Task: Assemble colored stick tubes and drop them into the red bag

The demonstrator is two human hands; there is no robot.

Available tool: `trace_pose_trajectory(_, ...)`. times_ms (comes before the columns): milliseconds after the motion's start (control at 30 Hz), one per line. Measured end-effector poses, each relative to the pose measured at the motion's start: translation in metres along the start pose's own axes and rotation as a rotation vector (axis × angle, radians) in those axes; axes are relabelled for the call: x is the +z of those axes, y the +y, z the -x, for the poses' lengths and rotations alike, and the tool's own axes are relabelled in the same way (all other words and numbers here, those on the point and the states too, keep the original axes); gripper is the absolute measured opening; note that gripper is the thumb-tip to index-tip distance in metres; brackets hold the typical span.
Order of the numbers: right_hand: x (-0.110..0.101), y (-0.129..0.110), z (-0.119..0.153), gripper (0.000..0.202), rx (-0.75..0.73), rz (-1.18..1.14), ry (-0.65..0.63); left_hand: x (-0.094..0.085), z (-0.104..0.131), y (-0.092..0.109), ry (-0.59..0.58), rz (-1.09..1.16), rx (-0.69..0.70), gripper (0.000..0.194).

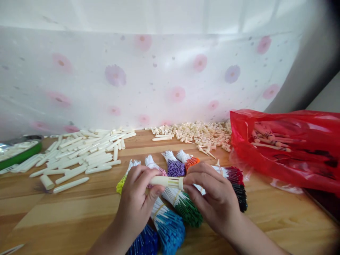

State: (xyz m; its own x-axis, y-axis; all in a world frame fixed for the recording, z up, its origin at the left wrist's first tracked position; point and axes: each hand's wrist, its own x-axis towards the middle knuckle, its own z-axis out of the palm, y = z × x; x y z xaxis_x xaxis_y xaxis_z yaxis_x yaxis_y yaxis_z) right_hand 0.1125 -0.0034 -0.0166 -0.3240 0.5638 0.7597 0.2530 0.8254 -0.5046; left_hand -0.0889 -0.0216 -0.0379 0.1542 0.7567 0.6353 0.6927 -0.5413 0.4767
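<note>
A cream multicolour pen barrel (165, 181) with long slots lies level between my hands, above the bundles of refills. My left hand (138, 194) is closed round its left part, thumb in front. At the right end, the fingers of my right hand (212, 193) pinch the collar; the fingertips partly hide that end. Below and around are banded refill bundles with white shafts: light blue (170, 228), dark blue (145, 242), green (187, 209), purple (175, 168), orange (191, 162), yellow (120, 186), black (240, 194) and dark red (235, 175).
Loose cream barrels (79, 152) are heaped at the left, beside a green-rimmed tray (23, 156). Small slotted cream pen parts (196, 132) lie piled at the back. A red plastic bag (292, 156) with pen parts inside stands at the right. Behind hangs a flowered plastic sheet (159, 78).
</note>
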Motion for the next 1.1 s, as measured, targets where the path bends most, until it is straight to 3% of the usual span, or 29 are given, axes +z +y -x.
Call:
trace_pose_trajectory(133,0.010,0.001,0.002,0.012,0.176,-0.142,0.071,0.001,0.000,0.000,0.083,-0.106,0.027,0.021)
trace_pose_trajectory(300,0.027,0.007,0.007,0.008,0.524,-0.533,0.162,0.003,-0.001,0.000,0.167,-0.209,0.074,0.016)
trace_pose_trajectory(433,0.033,0.011,0.008,0.006,0.646,-0.719,0.204,0.003,-0.002,-0.001,0.178,-0.223,0.070,0.014)
trace_pose_trajectory(633,0.029,0.016,0.006,0.007,0.554,-0.530,0.167,0.003,-0.001,-0.002,0.128,-0.157,-0.016,0.013)
trace_pose_trajectory(767,0.016,0.021,0.000,0.008,0.329,-0.279,0.042,0.004,-0.002,-0.002,0.034,-0.046,-0.104,0.014)
trace_pose_trajectory(933,0.003,0.020,-0.005,0.011,0.049,-0.093,-0.023,0.005,-0.003,-0.001,-0.047,0.045,-0.169,0.019)
trace_pose_trajectory(1000,0.004,0.019,-0.005,0.011,0.079,-0.134,-0.027,0.005,-0.003,0.000,-0.032,0.041,-0.155,0.018)
trace_pose_trajectory(1100,0.013,0.018,0.000,0.010,0.288,-0.307,0.024,0.004,-0.003,0.000,0.037,-0.030,-0.092,0.015)
